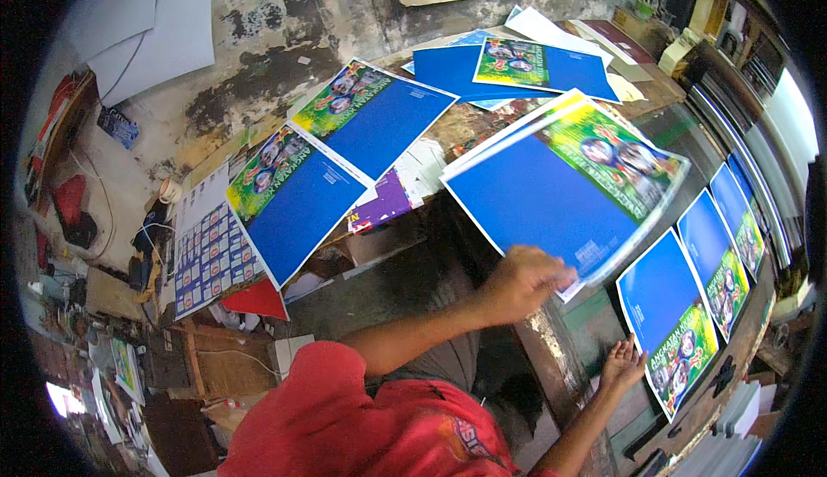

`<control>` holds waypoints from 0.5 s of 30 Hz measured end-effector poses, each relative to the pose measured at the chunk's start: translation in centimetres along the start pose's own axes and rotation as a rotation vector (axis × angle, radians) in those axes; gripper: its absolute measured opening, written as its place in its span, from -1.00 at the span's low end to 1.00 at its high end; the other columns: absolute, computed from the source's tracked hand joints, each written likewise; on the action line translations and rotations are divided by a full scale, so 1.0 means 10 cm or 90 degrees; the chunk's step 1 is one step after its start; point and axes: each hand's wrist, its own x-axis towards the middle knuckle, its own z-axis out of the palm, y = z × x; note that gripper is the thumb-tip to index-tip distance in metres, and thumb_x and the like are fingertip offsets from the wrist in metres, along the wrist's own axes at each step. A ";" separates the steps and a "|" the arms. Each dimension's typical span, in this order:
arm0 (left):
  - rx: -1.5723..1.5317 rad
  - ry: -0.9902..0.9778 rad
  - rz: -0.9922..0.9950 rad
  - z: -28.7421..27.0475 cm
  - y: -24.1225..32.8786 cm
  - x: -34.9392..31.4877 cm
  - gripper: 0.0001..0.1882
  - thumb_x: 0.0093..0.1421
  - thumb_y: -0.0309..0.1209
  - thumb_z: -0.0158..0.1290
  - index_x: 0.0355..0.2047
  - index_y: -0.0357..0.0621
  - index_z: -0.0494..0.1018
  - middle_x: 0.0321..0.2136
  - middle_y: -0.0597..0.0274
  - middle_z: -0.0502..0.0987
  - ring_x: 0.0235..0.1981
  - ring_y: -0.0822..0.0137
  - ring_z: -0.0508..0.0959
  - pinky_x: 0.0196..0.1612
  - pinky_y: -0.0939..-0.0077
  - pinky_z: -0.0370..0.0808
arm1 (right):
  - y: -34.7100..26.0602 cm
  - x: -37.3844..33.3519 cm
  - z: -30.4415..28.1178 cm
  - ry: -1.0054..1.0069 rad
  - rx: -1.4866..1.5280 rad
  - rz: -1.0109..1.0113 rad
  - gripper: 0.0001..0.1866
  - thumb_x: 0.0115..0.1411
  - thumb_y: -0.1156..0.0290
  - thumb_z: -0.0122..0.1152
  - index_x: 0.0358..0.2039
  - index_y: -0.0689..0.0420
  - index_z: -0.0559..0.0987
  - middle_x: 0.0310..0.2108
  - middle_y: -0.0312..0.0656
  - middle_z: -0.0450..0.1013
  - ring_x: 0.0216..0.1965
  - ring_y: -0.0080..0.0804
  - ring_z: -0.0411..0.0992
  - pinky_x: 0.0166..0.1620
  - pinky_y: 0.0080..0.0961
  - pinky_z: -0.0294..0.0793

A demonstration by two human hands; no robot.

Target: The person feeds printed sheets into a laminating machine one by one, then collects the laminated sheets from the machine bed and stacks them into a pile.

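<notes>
My left hand [532, 279] reaches across from the left with its fingers closed at the near corner of a printed cover sheet [538, 193]. That sheet is blue on one half and a green and yellow picture on the other. It lies on top of a stack of similar sheets, and its right edge looks blurred. Farther right, my right hand [622, 365] is palm up with its fingers apart. It is beside the left edge of another blue and green cover sheet [659, 292]; whether the fingertips touch it I cannot tell.
Two more such sheets, a middle one [708, 227] and a far one [732, 193], overlap along the right. More cover sheets [379, 132] are spread on the left bench against a stained wall [301, 29]. Metal rollers [749, 158] run along the far right.
</notes>
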 end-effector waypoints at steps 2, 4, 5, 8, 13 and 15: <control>0.016 -0.097 0.108 0.07 0.16 -0.05 -0.79 0.15 -0.38 0.10 -0.19 0.02 0.58 -0.20 0.16 0.60 -0.05 0.18 0.55 0.04 0.14 0.36 | -0.11 -0.47 0.30 0.037 -0.003 0.017 -0.42 0.31 -0.03 -0.04 0.15 0.16 0.29 -0.02 -0.06 0.45 -0.27 -0.41 0.38 -0.15 -0.40 0.48; 0.023 -0.182 0.238 0.14 0.21 -0.09 -0.72 0.06 -0.40 0.11 -0.17 0.05 0.57 -0.15 0.14 0.58 -0.01 0.15 0.52 0.10 0.10 0.33 | -0.31 -0.75 0.19 -0.300 -0.073 0.037 -0.34 0.28 -0.10 -0.07 0.20 0.14 0.27 -0.10 -0.11 0.44 -0.23 -0.37 0.40 -0.25 -0.38 0.51; 0.013 -0.233 0.311 0.22 0.23 -0.09 -0.68 0.02 -0.41 0.12 -0.16 0.06 0.56 -0.13 0.13 0.57 0.01 0.13 0.51 0.13 0.08 0.32 | -0.33 -0.94 0.21 -0.310 -0.125 0.018 -0.39 0.28 -0.11 -0.07 0.10 0.15 0.35 -0.22 -0.19 0.47 -0.35 -0.45 0.41 -0.33 -0.45 0.49; 0.086 -0.287 0.359 0.26 0.28 -0.17 -0.57 -0.06 -0.43 0.12 -0.09 -0.01 0.52 -0.02 0.04 0.51 0.11 0.07 0.42 0.20 0.05 0.26 | -0.13 -1.26 0.00 -0.030 -0.203 0.003 -0.66 0.26 0.09 0.10 -0.16 0.11 0.49 -0.43 -0.28 0.49 -0.56 -0.54 0.44 -0.53 -0.49 0.51; 0.400 -0.205 0.143 0.17 0.00 0.07 -0.45 0.16 -0.32 0.11 0.17 -0.15 0.32 0.16 0.03 0.37 0.21 -0.03 0.33 0.28 0.01 0.13 | 0.32 -1.64 -0.42 -0.012 -0.129 0.134 -0.61 0.27 0.12 0.13 -0.08 0.16 0.39 -0.39 -0.10 0.49 -0.51 -0.39 0.45 -0.50 -0.37 0.55; 0.371 -0.110 0.177 0.26 -0.20 0.01 -0.63 0.13 -0.51 0.04 -0.02 -0.08 0.51 0.00 0.16 0.54 0.10 0.06 0.46 0.21 0.07 0.22 | 0.48 -1.78 -0.52 -0.068 -0.113 0.161 -0.58 0.32 0.05 0.02 -0.07 0.16 0.40 -0.41 -0.07 0.51 -0.54 -0.42 0.41 -0.42 -0.35 0.55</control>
